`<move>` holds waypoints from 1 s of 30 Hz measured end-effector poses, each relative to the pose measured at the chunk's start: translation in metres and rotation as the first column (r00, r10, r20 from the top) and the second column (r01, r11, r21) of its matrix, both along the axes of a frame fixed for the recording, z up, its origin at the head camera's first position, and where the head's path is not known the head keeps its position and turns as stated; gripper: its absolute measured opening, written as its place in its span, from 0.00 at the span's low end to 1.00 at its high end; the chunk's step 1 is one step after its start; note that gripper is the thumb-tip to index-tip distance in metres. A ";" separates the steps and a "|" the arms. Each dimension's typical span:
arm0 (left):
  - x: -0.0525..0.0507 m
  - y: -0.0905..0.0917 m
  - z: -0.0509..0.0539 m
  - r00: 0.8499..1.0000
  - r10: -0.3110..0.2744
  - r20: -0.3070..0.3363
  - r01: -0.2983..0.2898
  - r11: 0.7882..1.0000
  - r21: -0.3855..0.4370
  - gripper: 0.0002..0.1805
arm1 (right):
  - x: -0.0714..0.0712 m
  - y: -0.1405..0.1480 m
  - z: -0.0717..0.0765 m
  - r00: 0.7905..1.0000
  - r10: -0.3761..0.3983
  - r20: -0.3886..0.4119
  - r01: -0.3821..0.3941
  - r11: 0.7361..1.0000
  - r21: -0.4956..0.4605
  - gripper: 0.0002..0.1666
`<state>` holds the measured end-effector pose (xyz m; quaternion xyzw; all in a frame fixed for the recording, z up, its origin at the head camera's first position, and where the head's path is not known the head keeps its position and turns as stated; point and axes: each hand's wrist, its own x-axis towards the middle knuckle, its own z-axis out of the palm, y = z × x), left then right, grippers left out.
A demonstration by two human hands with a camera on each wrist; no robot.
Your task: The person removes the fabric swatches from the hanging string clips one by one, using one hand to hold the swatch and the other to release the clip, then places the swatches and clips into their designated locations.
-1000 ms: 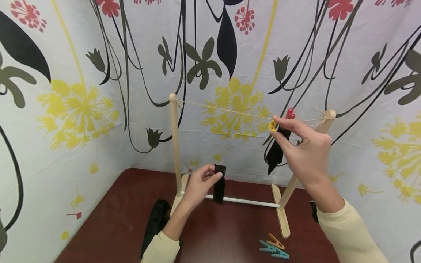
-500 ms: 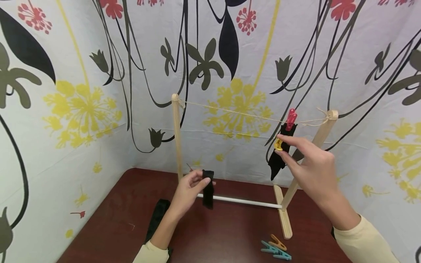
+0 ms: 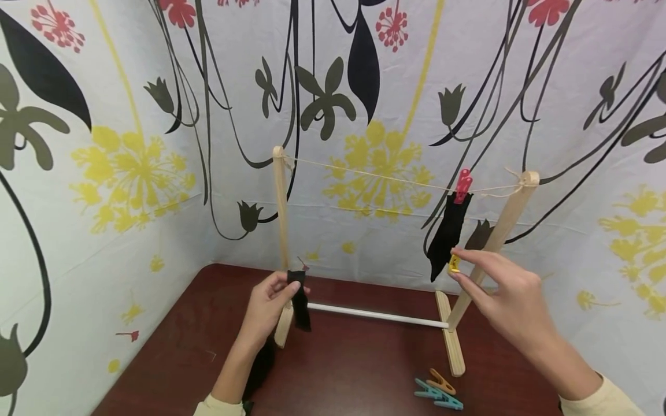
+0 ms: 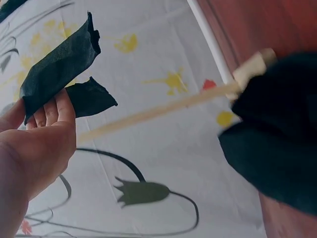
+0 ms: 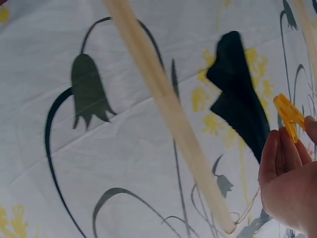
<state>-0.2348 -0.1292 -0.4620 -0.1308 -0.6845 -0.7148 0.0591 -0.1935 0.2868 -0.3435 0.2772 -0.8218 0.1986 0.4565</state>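
Observation:
My left hand [image 3: 267, 306] pinches a folded strip of black cloth [image 3: 299, 303] near the rack's left post. In the left wrist view, the two ends of this cloth [image 4: 64, 62] hang apart beyond the fingers. Between thumb and fingertips, my right hand [image 3: 512, 297] holds a small yellow clothespin [image 3: 454, 264]; the right wrist view shows the clothespin [image 5: 289, 115] more fully. Just above it, a second black cloth [image 3: 448, 234] hangs folded over a string [image 3: 364, 172], clipped by a red clothespin [image 3: 463, 186].
The string runs between two wooden posts [image 3: 281, 214] joined low down by a white rod [image 3: 374, 314]. Two blue clothespins [image 3: 438, 394] and an orange clothespin [image 3: 441, 381] lie on the dark red table [image 3: 333, 370]. More black cloth [image 3: 259, 367] lies beside the left forearm. Patterned fabric stands behind.
My left hand has moved left with the black cloth. The right hand has come down from the string with the yellow clothespin, uncovering the red clothespin and hanging cloth.

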 end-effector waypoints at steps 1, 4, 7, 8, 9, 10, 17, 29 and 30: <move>0.000 -0.004 -0.001 1.000 0.011 0.003 -0.011 1.000 -0.006 0.15 | 0.001 0.003 -0.002 1.000 0.000 0.008 0.000 1.000 0.003 0.24; 0.001 -0.015 -0.004 0.999 0.040 0.021 -0.039 0.999 -0.024 0.16 | 0.006 0.011 -0.006 0.999 0.004 0.033 -0.004 1.000 0.008 0.20; 0.001 -0.027 -0.008 0.995 0.090 0.035 -0.087 0.994 -0.068 0.16 | 0.009 0.016 -0.010 0.998 -0.006 0.063 0.004 1.000 0.026 0.24; 0.002 -0.031 -0.009 0.993 0.109 0.046 -0.104 0.991 -0.087 0.16 | 0.011 0.017 -0.011 0.996 -0.014 0.085 0.011 0.999 0.032 0.26; 0.002 -0.035 -0.011 0.990 0.130 0.055 -0.123 0.986 -0.110 0.17 | 0.012 0.018 -0.013 0.994 -0.023 0.103 0.019 0.999 0.038 0.28; 0.002 -0.039 -0.013 0.987 0.149 0.066 -0.139 0.982 -0.129 0.17 | 0.013 0.020 -0.015 0.992 -0.032 0.124 0.027 0.999 0.040 0.29; 0.005 -0.066 -0.020 0.975 0.167 0.148 -0.146 0.979 -0.143 0.21 | 0.013 0.027 -0.028 0.984 -0.057 0.167 0.053 0.998 0.027 0.33; 0.002 -0.091 -0.027 0.948 0.198 0.250 -0.134 0.958 -0.252 0.24 | 0.011 0.038 -0.048 0.970 -0.109 0.216 0.083 0.989 0.125 0.30; 0.002 -0.092 -0.027 0.947 0.194 0.257 -0.124 0.957 -0.264 0.24 | 0.011 0.038 -0.050 0.970 -0.113 0.215 0.086 0.987 0.132 0.30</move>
